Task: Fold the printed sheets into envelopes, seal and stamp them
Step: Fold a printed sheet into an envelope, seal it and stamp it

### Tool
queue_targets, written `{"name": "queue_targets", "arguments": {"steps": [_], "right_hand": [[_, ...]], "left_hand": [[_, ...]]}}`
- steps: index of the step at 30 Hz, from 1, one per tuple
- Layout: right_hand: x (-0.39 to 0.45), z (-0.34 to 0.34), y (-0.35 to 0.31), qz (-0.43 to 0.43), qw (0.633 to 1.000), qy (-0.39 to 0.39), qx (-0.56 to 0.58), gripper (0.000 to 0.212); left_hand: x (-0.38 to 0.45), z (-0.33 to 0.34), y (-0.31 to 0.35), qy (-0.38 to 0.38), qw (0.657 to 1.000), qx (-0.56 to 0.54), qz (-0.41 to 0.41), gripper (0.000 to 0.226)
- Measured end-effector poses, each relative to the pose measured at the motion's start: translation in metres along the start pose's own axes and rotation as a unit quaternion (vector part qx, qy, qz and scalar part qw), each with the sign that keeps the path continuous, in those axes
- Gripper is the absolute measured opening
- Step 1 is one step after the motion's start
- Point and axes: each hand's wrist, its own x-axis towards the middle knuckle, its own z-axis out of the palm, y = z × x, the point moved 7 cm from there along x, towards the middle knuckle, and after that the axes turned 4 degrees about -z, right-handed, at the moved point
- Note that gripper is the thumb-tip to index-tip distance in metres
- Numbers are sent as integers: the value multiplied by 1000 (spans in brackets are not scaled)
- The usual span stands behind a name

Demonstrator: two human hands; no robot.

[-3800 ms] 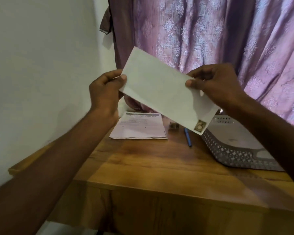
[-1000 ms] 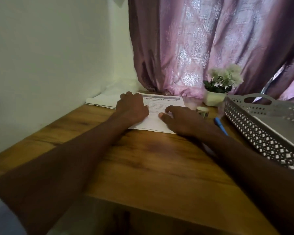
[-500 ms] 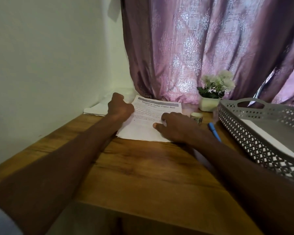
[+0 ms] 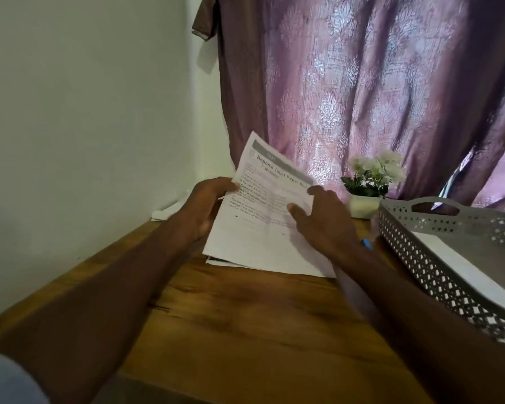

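Two bare forearms reach from the near edge of the wooden desk (image 4: 245, 322) toward its far side. The left hand (image 4: 207, 204) grips the left edge of the top printed sheet (image 4: 263, 211), fingers curled round it, lifting its far end off the desk so the sheet tilts up. The right hand (image 4: 324, 220) lies on the sheet's right part with fingers spread and fairly straight, the thumb pressing the paper. Beneath it, a stack of sheets (image 4: 274, 265) lies flat near the middle of the desk. A blue pen (image 4: 367, 244) shows just beside the right wrist. At the right edge stands a grey perforated tray (image 4: 438, 272) holding a white envelope (image 4: 467, 275). Toward the far edge sits a small potted plant (image 4: 370, 182) before a mauve patterned curtain (image 4: 362, 83).
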Motion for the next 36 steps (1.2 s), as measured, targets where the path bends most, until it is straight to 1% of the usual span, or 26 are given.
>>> {"name": "queue_targets", "arguments": {"steps": [2, 3, 5, 7, 9, 10, 12, 14, 15, 16, 17, 18, 22, 25, 26, 28, 30, 32, 33, 35, 36], "right_hand": [[3, -10, 7, 26, 994, 57, 90, 55], [3, -15, 9, 42, 984, 85, 150, 52], [2, -23, 17, 94, 947, 123, 282, 43], [2, -27, 26, 149, 898, 129, 394, 36], [3, -27, 33, 182, 867, 107, 452, 27], [3, -26, 34, 190, 856, 96, 471, 22], [2, -23, 35, 199, 848, 73, 485, 19], [2, -18, 34, 197, 853, 48, 481, 15], [3, -16, 33, 196, 855, 36, 479, 14], [3, -13, 32, 198, 854, 29, 480, 14], [3, -11, 32, 201, 853, 24, 481, 16], [2, -10, 31, 203, 852, 19, 482, 17], [0, -11, 29, 202, 848, 20, 490, 16], [-1, -13, 32, 212, 843, 37, 493, 16], [-2, -13, 32, 219, 838, 37, 498, 16], [-4, -12, 32, 229, 836, 29, 498, 15], [-5, -12, 32, 231, 846, 16, 481, 16], [-6, -15, 32, 224, 857, 26, 464, 20], [-6, -17, 32, 217, 863, 45, 455, 23], [-6, -24, 31, 205, 871, 79, 439, 30], [-6, -25, 30, 202, 867, 82, 448, 29]], "left_hand": [[-1, 0, 1, -28, 998, -47, 6, 36], [-2, 0, 3, -39, 997, -61, 13, 34], [-7, 0, 4, -56, 995, -76, 13, 28], [-10, -1, 3, -70, 995, -75, 13, 26], [-12, 2, 4, -84, 994, -71, 16, 23], [-13, 4, 5, -90, 994, -67, 19, 26], [-15, 6, 5, -107, 993, -50, 11, 39], [-15, 4, 3, -93, 996, -13, 14, 49], [-14, 0, 4, -64, 997, 16, 32, 44], [-13, -5, 6, -22, 997, 46, 55, 34], [-12, -9, 8, 17, 995, 67, 73, 25], [-12, -13, 9, 43, 993, 74, 81, 21], [-13, -17, 11, 76, 992, 38, 89, 27], [-13, -21, 11, 126, 987, 53, 87, 39], [-12, -21, 10, 125, 988, 49, 81, 41], [-12, -19, 10, 92, 992, 40, 70, 43], [-15, -14, 10, 54, 995, 33, 77, 35], [-17, -14, 11, 59, 993, 38, 95, 21], [-18, -15, 11, 68, 992, 38, 99, 19], [-18, -15, 12, 72, 992, 28, 100, 19], [-19, -15, 12, 68, 993, 18, 99, 20]]}}
